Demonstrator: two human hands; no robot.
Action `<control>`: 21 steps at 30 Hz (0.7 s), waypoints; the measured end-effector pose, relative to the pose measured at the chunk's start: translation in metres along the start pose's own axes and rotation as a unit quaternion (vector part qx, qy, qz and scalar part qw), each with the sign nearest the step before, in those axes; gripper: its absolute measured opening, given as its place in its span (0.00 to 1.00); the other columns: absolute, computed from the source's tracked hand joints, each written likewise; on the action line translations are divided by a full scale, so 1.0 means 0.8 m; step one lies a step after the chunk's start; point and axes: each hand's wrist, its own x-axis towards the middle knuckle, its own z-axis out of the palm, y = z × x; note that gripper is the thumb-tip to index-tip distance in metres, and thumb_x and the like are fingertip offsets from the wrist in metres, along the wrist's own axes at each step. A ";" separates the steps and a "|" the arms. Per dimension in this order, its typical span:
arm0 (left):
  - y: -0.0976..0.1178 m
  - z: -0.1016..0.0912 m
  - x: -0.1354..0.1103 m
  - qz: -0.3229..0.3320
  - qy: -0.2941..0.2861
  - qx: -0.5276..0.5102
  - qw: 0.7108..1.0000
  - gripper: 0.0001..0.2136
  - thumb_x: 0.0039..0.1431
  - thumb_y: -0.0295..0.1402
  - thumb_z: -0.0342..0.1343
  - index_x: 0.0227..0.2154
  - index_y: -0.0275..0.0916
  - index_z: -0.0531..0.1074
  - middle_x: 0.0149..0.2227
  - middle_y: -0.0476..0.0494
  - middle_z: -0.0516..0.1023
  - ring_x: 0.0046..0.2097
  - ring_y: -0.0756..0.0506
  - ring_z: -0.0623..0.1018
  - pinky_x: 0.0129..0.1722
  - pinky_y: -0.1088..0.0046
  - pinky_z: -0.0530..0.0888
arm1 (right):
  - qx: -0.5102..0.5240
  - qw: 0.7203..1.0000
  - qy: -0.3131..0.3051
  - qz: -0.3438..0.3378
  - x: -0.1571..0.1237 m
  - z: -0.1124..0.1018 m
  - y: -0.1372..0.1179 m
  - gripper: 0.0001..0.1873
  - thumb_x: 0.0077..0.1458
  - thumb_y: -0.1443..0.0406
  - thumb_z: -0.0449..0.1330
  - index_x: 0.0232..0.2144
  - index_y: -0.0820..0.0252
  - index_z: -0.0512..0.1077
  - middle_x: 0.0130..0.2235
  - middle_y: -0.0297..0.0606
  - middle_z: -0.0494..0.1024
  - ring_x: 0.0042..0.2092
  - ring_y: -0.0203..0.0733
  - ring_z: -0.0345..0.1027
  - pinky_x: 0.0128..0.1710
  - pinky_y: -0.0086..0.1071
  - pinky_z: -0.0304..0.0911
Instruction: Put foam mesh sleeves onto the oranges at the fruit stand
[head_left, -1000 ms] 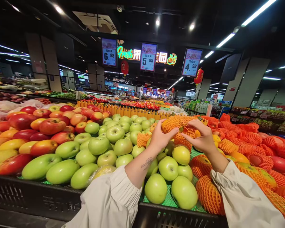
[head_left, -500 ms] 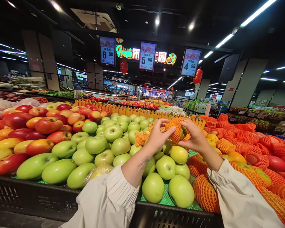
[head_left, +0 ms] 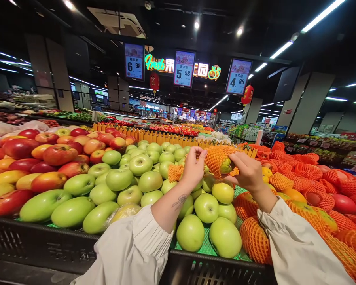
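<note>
Both my hands are raised over a supermarket fruit display. Between them is a green fruit [head_left: 226, 166] partly covered by an orange foam net [head_left: 215, 159]. My left hand [head_left: 194, 166] pinches the net's left edge with its fingertips. My right hand [head_left: 248, 173] is closed around the fruit and the net from the right. Below them lies a heap of green apples [head_left: 142, 186]. More fruit in orange nets [head_left: 302, 174] lies to the right.
Red and yellow apples [head_left: 32, 162] fill the left of the display. A black crate rim [head_left: 77, 249] runs along the front edge. A yellow picket divider [head_left: 166, 138] stands behind the apples. Price signs [head_left: 184, 69] hang overhead, with more produce stands beyond.
The net was stretched wide between both hands a second ago. It is now drawn in around the green fruit, and my hands have come closer together.
</note>
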 end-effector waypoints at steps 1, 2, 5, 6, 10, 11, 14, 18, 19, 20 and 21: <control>0.000 0.000 0.001 0.002 0.001 -0.006 1.000 0.04 0.67 0.29 0.55 0.35 0.39 0.66 0.36 0.49 0.71 0.40 0.50 0.72 0.44 0.73 0.67 | -0.002 1.000 0.004 -0.002 -0.001 0.001 0.000 0.30 0.56 0.42 0.64 0.49 0.56 0.75 0.43 0.50 0.82 0.46 0.58 0.78 0.45 0.45 0.74; 0.000 0.000 0.001 0.001 -0.001 -0.014 1.000 0.05 0.67 0.30 0.55 0.35 0.39 0.66 0.35 0.50 0.71 0.38 0.50 0.71 0.42 0.73 0.67 | -0.004 1.000 0.012 -0.007 -0.001 0.001 0.001 0.29 0.56 0.42 0.65 0.48 0.56 0.76 0.43 0.50 0.82 0.45 0.58 0.78 0.45 0.45 0.74; 0.007 -0.001 0.000 -0.029 -0.029 -0.045 0.998 0.08 0.67 0.33 0.56 0.33 0.40 0.64 0.27 0.54 0.66 0.30 0.51 0.65 0.32 0.73 0.63 | 0.001 0.998 0.055 -0.013 -0.002 0.001 0.002 0.29 0.54 0.43 0.66 0.48 0.55 0.75 0.42 0.50 0.81 0.44 0.58 0.77 0.45 0.47 0.74; 0.010 -0.002 -0.001 -0.037 -0.049 -0.058 0.996 0.09 0.66 0.36 0.57 0.33 0.40 0.64 0.26 0.55 0.64 0.28 0.51 0.63 0.31 0.73 0.61 | 0.005 0.997 0.071 -0.002 -0.003 0.001 0.003 0.29 0.54 0.43 0.67 0.49 0.55 0.74 0.42 0.50 0.81 0.44 0.59 0.77 0.46 0.48 0.74; 0.018 -0.002 -0.009 -0.001 -0.146 -0.067 0.987 0.16 0.55 0.43 0.67 0.34 0.39 0.67 0.31 0.50 0.72 0.34 0.50 0.71 0.35 0.73 0.66 | 0.009 0.988 0.138 0.071 -0.006 0.001 0.006 0.32 0.50 0.49 0.69 0.53 0.56 0.69 0.44 0.49 0.79 0.45 0.59 0.77 0.46 0.48 0.75; 0.019 -0.002 -0.010 0.016 -0.158 -0.051 0.986 0.17 0.52 0.41 0.69 0.34 0.38 0.69 0.34 0.48 0.74 0.37 0.49 0.73 0.37 0.72 0.67 | 0.014 0.984 0.155 0.083 -0.007 0.002 0.008 0.33 0.49 0.50 0.69 0.53 0.57 0.69 0.44 0.49 0.79 0.45 0.58 0.77 0.45 0.48 0.76; 0.020 -0.002 -0.012 0.051 -0.162 0.006 0.986 0.14 0.51 0.37 0.70 0.34 0.37 0.72 0.39 0.45 0.78 0.40 0.47 0.75 0.37 0.71 0.68 | 0.056 0.976 0.176 0.117 -0.010 0.011 0.012 0.34 0.45 0.55 0.69 0.53 0.58 0.69 0.45 0.48 0.79 0.44 0.56 0.77 0.44 0.47 0.77; 0.023 -0.005 -0.011 0.099 -0.160 0.066 0.980 0.12 0.51 0.34 0.71 0.33 0.37 0.75 0.39 0.44 0.79 0.41 0.46 0.75 0.36 0.71 0.66 | 0.156 0.954 0.161 0.199 -0.014 0.025 0.015 0.35 0.41 0.59 0.69 0.53 0.60 0.69 0.50 0.50 0.78 0.48 0.56 0.77 0.47 0.48 0.77; 0.023 -0.006 -0.011 0.112 -0.158 0.082 0.978 0.11 0.51 0.32 0.71 0.33 0.38 0.75 0.39 0.45 0.78 0.42 0.46 0.75 0.37 0.71 0.67 | 0.179 0.946 0.159 0.219 -0.015 0.028 0.016 0.35 0.41 0.59 0.69 0.53 0.60 0.69 0.51 0.50 0.78 0.49 0.57 0.77 0.48 0.47 0.77; 0.023 -0.006 -0.011 0.122 -0.154 0.096 0.976 0.09 0.52 0.30 0.70 0.32 0.38 0.75 0.39 0.45 0.77 0.43 0.45 0.75 0.38 0.71 0.67 | 0.199 0.939 0.157 0.234 -0.015 0.030 0.016 0.35 0.41 0.60 0.70 0.53 0.60 0.70 0.51 0.50 0.78 0.49 0.56 0.77 0.48 0.47 0.77; 0.022 -0.007 -0.011 0.128 -0.152 0.106 0.974 0.08 0.53 0.29 0.69 0.32 0.38 0.74 0.39 0.45 0.76 0.43 0.45 0.74 0.38 0.71 0.67 | 0.216 0.933 0.155 0.244 -0.015 0.031 0.015 0.35 0.40 0.60 0.70 0.53 0.60 0.70 0.51 0.50 0.79 0.49 0.56 0.77 0.48 0.46 0.77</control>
